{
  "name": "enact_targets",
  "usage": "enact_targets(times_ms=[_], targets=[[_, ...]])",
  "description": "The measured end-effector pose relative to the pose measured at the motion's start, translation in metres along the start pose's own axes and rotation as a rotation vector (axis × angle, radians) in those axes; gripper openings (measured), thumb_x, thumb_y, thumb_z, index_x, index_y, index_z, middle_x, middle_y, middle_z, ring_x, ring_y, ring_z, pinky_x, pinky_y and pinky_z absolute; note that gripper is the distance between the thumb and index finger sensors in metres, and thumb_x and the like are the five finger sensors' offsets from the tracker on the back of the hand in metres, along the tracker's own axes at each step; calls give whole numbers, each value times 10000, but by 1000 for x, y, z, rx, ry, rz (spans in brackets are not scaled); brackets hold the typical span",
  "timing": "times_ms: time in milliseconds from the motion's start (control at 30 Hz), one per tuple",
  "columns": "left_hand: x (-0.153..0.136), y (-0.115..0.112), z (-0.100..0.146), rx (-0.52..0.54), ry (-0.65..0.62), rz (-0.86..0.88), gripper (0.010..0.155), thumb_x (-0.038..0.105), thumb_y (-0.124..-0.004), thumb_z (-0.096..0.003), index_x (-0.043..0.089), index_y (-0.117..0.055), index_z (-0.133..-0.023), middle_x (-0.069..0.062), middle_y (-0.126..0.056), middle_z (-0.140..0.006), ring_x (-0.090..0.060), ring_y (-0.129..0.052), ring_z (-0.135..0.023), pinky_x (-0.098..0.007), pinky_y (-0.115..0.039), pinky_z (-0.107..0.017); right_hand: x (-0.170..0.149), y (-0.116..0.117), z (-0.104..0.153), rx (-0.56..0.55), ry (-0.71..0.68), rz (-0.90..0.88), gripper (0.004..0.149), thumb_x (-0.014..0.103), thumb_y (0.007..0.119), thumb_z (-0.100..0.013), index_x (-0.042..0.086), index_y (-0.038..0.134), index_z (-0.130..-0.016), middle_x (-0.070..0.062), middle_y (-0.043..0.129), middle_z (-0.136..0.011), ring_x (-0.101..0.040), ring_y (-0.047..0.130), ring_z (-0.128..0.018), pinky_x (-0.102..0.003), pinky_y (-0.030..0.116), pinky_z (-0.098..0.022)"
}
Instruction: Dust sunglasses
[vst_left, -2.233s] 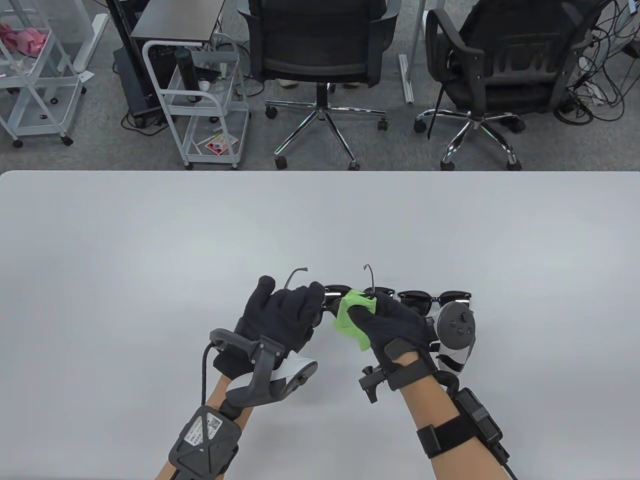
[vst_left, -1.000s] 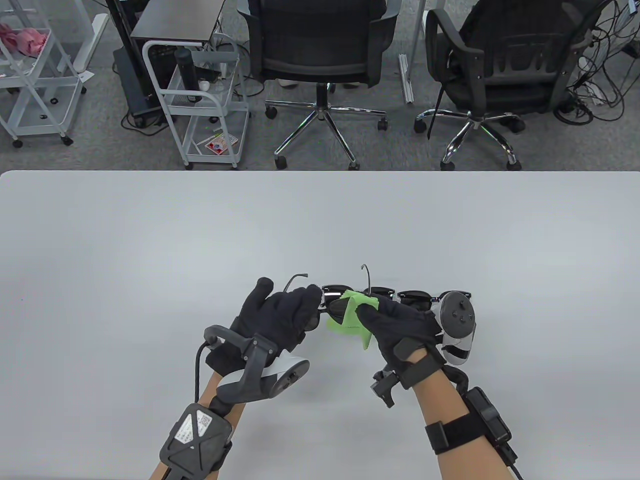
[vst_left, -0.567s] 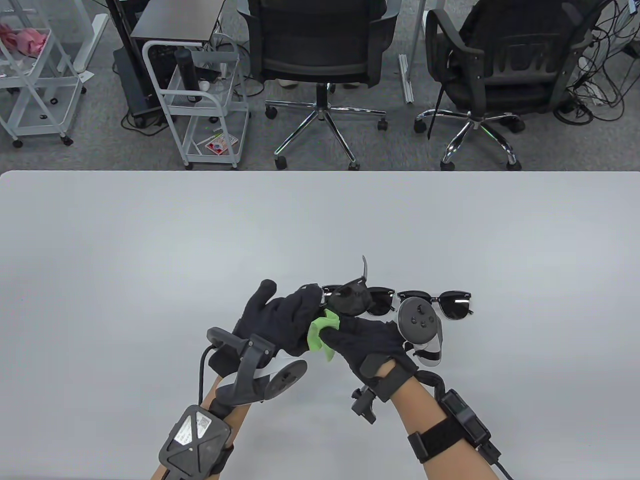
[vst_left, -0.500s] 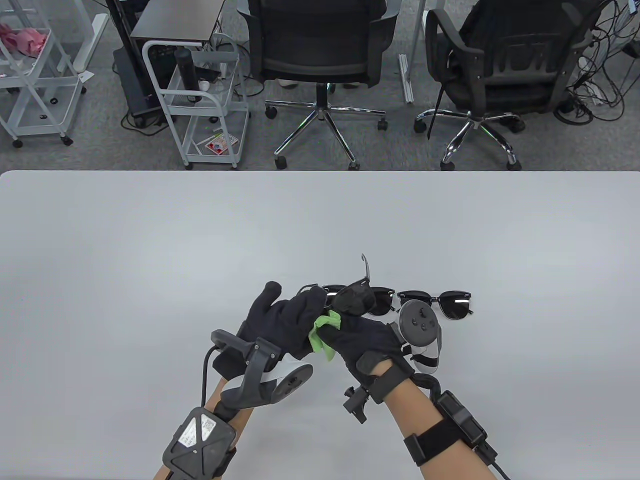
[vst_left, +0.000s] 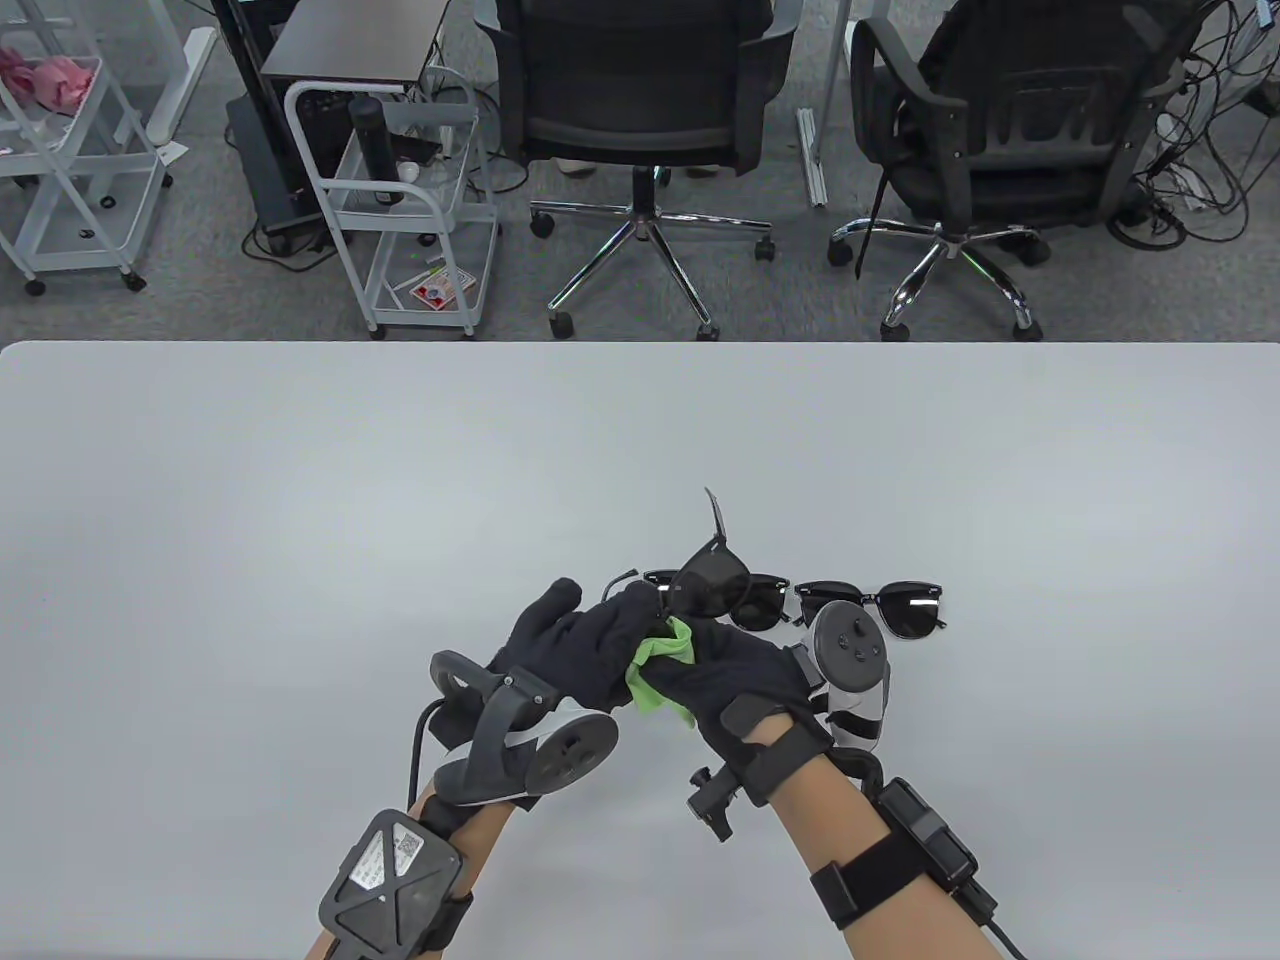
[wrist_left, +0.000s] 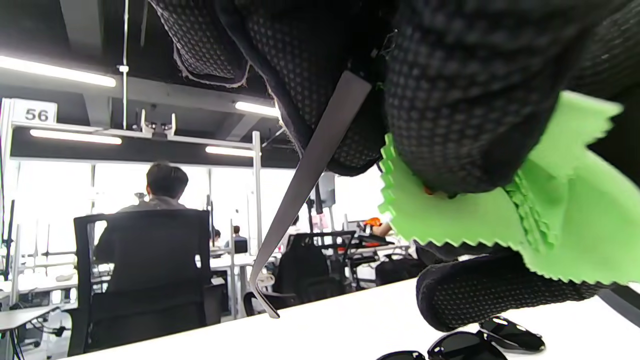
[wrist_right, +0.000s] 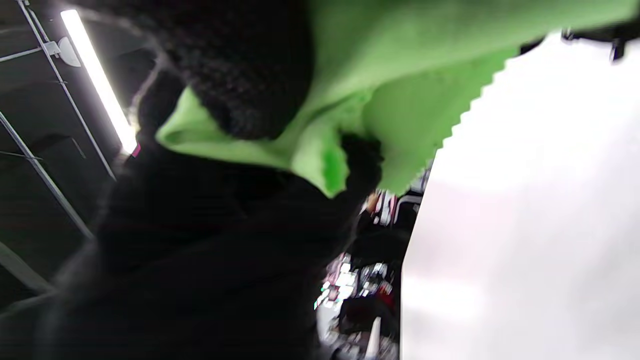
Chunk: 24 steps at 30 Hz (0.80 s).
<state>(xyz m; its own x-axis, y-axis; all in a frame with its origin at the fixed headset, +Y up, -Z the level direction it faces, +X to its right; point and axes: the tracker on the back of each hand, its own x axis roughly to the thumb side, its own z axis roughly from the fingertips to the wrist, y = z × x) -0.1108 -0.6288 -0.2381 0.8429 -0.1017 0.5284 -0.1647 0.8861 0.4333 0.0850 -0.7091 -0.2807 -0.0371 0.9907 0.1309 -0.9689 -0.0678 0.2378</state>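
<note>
My left hand (vst_left: 615, 625) grips a black pair of sunglasses (vst_left: 708, 588) above the table, tilted so that one dark lens faces up and a temple arm (vst_left: 716, 512) points away. My right hand (vst_left: 705, 655) pinches a green cloth (vst_left: 658, 668) against the lower part of the frame, tight against the left fingers. In the left wrist view the grey temple arm (wrist_left: 310, 175) hangs down beside the cloth (wrist_left: 560, 220), which is folded around a right fingertip. The right wrist view is blurred and shows the cloth (wrist_right: 380, 95) wrapped over dark glove fingers.
Two more black pairs of sunglasses lie on the white table (vst_left: 300, 500), one (vst_left: 762, 602) just behind the held pair and one (vst_left: 895, 605) to its right. Office chairs (vst_left: 640, 110) and wire carts (vst_left: 400, 200) stand beyond the far table edge.
The held sunglasses have tipped up, one lens now raised and facing the camera. My right hand slid left and lower with the cloth, uncovering the pairs on the table.
</note>
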Motion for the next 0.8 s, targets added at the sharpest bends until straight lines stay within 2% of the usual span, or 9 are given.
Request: enact_targets(times_ms=[100, 167, 267, 367, 467, 533, 600, 667, 800], targets=[[3, 3, -1, 13, 5, 11, 930, 505, -1034, -190, 276, -643, -1002, 134, -918, -891, 77, -1113, -601, -356, -779, -721, 4, -2, 1, -49, -21, 40, 428, 434, 1009, -328, 182, 922, -663, 14, 1032, -601, -233, 1055, -523, -600, 725, -578], [3, 4, -1, 11, 5, 12, 931, 507, -1033, -188, 274, -648, -1002, 133, -920, -888, 78, -1114, -594, -354, -784, -717, 3, -2, 1, -55, -39, 49, 423, 474, 980, -347, 187, 930, -654, 24, 1038, -589, -222, 1062, -510, -595, 730, -580], [1, 3, -1, 5, 16, 21, 934, 515, -1029, -183, 278, -650, -1003, 138, -922, -883, 86, -1111, -586, -351, -787, -715, 2, -3, 1, -25, -53, 19, 424, 480, 898, -399, 165, 940, -679, 1, 1043, -615, -244, 1057, -534, -604, 720, -587], [-2, 3, 0, -2, 12, -3, 933, 512, -1036, -181, 291, -652, -1001, 153, -919, -885, 86, -1110, -585, -352, -787, -715, -2, -4, -3, 88, -46, -33, 440, 420, 848, -435, 141, 920, -767, -33, 1021, -720, -287, 1034, -631, -629, 692, -595], [2, 1, 0, -5, -1, -37, 935, 523, -1038, -172, 286, -663, -995, 133, -930, -876, 88, -1118, -564, -349, -797, -707, -5, -3, -2, 100, 0, -32, 437, 335, 909, -403, 132, 895, -789, -48, 998, -748, -311, 1013, -657, -646, 675, -591], [4, -1, -1, -8, -1, -37, 934, 524, -1040, -175, 279, -665, -994, 133, -932, -872, 85, -1120, -558, -350, -799, -704, -4, -3, -2, 49, 5, 7, 427, 344, 958, -369, 150, 903, -745, -33, 1010, -698, -289, 1029, -612, -636, 690, -583], [5, 0, -1, -3, 1, -38, 934, 529, -1033, -177, 270, -663, -995, 133, -932, -870, 87, -1120, -558, -349, -801, -702, -2, -3, 0, 0, 2, 56, 426, 410, 987, -350, 177, 917, -699, 2, 1026, -642, -251, 1050, -559, -614, 712, -580], [6, -1, -1, -11, 3, -9, 940, 535, -1028, -176, 262, -662, -998, 124, -933, -870, 87, -1121, -551, -347, -803, -700, -4, -3, 1, -43, -3, 44, 432, 505, 956, -371, 185, 941, -661, 16, 1044, -589, -233, 1063, -513, -604, 726, -578], [2, -2, -2, -17, 19, 3, 940, 536, -1021, -176, 263, -658, -999, 127, -928, -873, 90, -1118, -554, -347, -803, -701, -3, -4, 0, -5, -34, 31, 441, 496, 836, -435, 158, 942, -697, -8, 1038, -629, -257, 1048, -548, -612, 709, -589]])
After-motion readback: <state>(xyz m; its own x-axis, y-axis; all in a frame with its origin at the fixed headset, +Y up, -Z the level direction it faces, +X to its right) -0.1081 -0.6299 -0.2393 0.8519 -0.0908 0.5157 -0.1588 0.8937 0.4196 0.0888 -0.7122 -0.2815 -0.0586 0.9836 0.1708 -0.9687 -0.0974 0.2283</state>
